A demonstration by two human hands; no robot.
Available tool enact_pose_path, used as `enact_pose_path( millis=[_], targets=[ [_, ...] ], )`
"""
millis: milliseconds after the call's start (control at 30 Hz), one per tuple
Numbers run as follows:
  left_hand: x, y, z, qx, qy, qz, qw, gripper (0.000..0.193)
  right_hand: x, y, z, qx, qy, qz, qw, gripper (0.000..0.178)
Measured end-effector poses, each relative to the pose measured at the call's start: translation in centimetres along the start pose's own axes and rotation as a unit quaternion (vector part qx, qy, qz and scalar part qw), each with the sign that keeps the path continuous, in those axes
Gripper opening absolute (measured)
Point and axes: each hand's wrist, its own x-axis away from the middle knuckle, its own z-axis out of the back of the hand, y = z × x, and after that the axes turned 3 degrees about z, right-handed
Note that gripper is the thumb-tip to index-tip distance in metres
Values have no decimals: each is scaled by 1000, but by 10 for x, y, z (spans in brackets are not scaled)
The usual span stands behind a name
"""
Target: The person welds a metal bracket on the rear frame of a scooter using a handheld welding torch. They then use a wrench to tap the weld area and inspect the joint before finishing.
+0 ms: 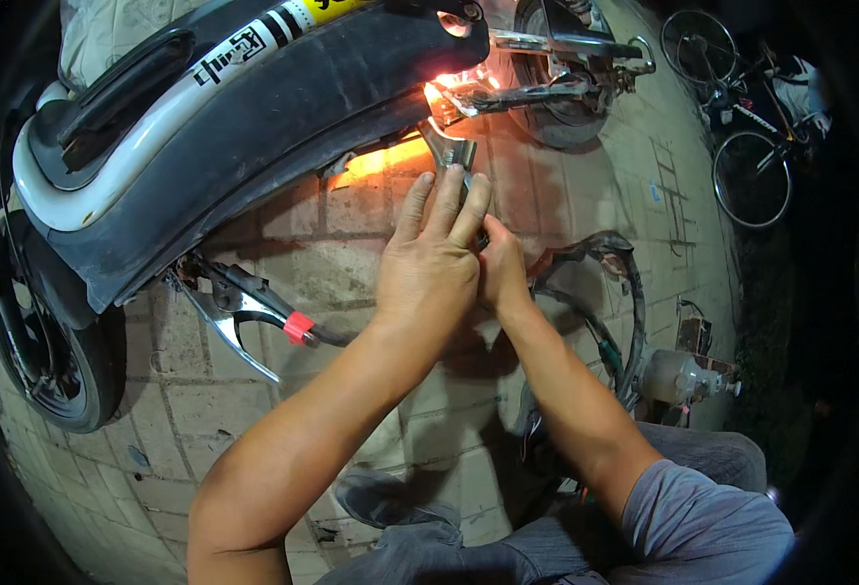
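A scooter point(254, 136) with dark grey panels and a white stripe fills the upper left. My left hand point(425, 258) reaches toward its underside, three fingers stretched out and side by side. Its fingertips are at a grey metal piece point(452, 151) with a squared end, whose kind I cannot make out. Close against it on the right, my right hand point(503, 265) has curled fingers, partly hidden behind the left. What it holds, if anything, is out of sight. Orange light glows on the scooter's underside just beyond the metal piece.
A metal spring clamp point(239, 310) with red tape on its cable grips the scooter's lower edge. Black cables point(634, 292) loop at the right near a clear cylindrical container point(678, 377). A bicycle point(753, 179) stands at the far right. Paving slabs point(200, 419) cover the ground.
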Motion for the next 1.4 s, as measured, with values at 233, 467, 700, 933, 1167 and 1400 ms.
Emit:
enact_pose_path(
  millis=[233, 467, 700, 933, 1167, 1400],
  targets=[
    [1, -1, 3, -29, -22, -10, 999, 32, 2, -6, -4, 25, 8, -13, 1000, 37],
    [-1, -1, -1, -15, 3, -4, 1000, 31, -1, -8, -4, 33, 22, 2, 999, 33],
    [-1, -1, -4, -1, 32, 3, 999, 30, -2, -11, -3, 11, 27, 14, 999, 32],
    [-2, 0, -2, -15, 16, -2, 1000, 30, -5, 2, -4, -80, 12, 22, 997, 46],
    [1, -3, -11, 14, 19, 13, 1000, 28, -3, -16, -4, -64, 7, -16, 998, 40],
    [-2, -1, -7, -4, 22, 7, 1000, 28, -2, -6, -1, 2, 8, -9, 1000, 44]
  ],
)
